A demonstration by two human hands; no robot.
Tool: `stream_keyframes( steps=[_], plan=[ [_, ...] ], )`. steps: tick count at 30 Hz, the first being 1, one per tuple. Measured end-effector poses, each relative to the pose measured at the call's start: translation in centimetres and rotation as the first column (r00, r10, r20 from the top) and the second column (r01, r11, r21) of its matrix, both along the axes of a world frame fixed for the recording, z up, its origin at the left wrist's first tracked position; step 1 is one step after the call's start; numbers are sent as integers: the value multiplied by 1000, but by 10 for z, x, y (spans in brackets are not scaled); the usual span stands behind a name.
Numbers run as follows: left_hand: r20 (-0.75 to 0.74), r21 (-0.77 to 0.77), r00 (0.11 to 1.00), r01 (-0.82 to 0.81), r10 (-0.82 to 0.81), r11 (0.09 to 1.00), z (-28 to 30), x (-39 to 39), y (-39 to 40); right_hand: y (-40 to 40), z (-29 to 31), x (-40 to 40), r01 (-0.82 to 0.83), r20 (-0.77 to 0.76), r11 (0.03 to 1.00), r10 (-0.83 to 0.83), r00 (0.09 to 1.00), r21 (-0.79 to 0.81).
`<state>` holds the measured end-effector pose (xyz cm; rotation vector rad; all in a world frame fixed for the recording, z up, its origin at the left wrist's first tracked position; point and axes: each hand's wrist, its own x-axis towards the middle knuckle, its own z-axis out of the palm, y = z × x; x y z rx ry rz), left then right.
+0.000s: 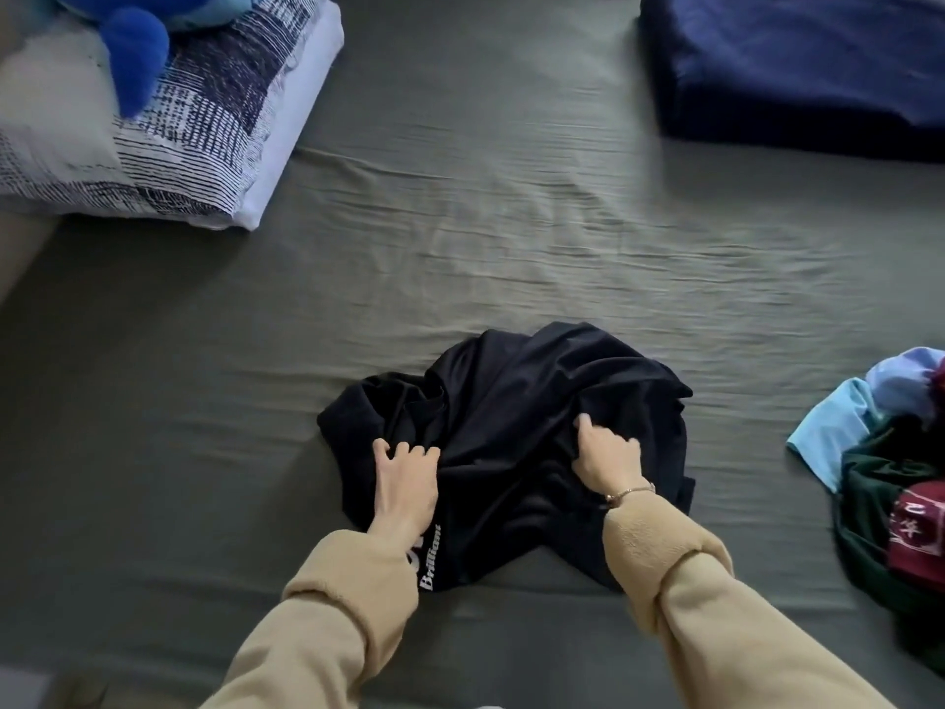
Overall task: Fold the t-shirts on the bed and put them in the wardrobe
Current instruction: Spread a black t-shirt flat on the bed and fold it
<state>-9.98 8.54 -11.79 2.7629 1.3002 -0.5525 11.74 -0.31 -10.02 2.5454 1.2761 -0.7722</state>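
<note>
A crumpled black t-shirt [511,401] with white lettering lies on the grey-green bed sheet [460,222] in front of me. My left hand [404,478] grips a bunch of its fabric on the left side, fingers curled into the cloth. My right hand [606,455] grips the fabric on the right side, a thin bracelet at the wrist. Both arms wear tan fleece sleeves. A pile of unfolded t-shirts [890,478] in light blue, dark green and maroon sits at the right edge of the bed.
A patterned blue-and-white pillow [169,140] with a blue plush toy [133,48] on it lies at the back left. A folded navy blanket [797,64] sits at the back right. The wardrobe is out of view.
</note>
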Motion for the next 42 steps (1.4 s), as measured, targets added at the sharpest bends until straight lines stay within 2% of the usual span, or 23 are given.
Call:
stream_keyframes(
  steps=[2, 5, 7, 9, 11, 13, 18, 21, 25, 29, 33, 34, 36, 40, 42],
  plan=[
    [115, 86, 992, -70, 60, 994, 6, -5, 5, 6, -1, 9, 16, -8, 993, -15, 1000, 116],
    [333, 209, 937, -178, 102, 961, 15, -9, 23, 15, -3, 12, 5, -149, 994, 11, 989, 111],
    [455, 194, 882, -236, 127, 952, 33, -9, 41, 22, -2, 6, -34, -157, 997, 45, 987, 73],
    [542, 147, 826, -273, 153, 951, 53, -6, 59, 27, -4, -2, -83, -82, 996, 87, 993, 44],
    [593, 115, 790, -272, 153, 956, 76, -7, 77, 32, 0, -8, -68, 18, 993, 67, 998, 96],
    [614, 112, 778, -250, 131, 962, 96, -11, 96, 39, 12, -10, 18, 93, 983, -36, 995, 185],
    [603, 145, 781, -305, 160, 941, 146, -14, 131, 68, 72, 14, 226, 152, 915, -289, 945, 334],
    [640, 130, 745, -346, 188, 929, 176, -5, 141, 86, 114, 35, 369, 64, 809, -444, 894, 457],
    [716, 203, 688, -369, 119, 907, 219, 14, 153, 109, 166, 51, 472, -127, 564, -543, 830, 677],
    [822, 202, 563, -425, 83, 882, 268, 31, 165, 117, 232, 58, 479, -309, 276, -485, 818, 833],
    [904, 218, 427, -474, 6, 853, 312, 41, 166, 124, 273, 64, 404, -360, 32, -395, 845, 914],
    [921, 201, 389, -481, 2, 853, 321, 44, 166, 124, 281, 63, 385, -358, -1, -372, 856, 923],
    [935, 156, 353, -482, 28, 862, 334, 49, 167, 122, 292, 63, 409, -374, 16, -373, 849, 913],
    [865, 20, 453, -465, 218, 885, 335, 51, 163, 117, 283, 64, 586, -503, 74, -431, 749, 807],
    [833, -141, 441, -414, 333, 899, 323, 46, 162, 109, 274, 63, 642, -570, 80, -387, 725, 763]
  ],
)
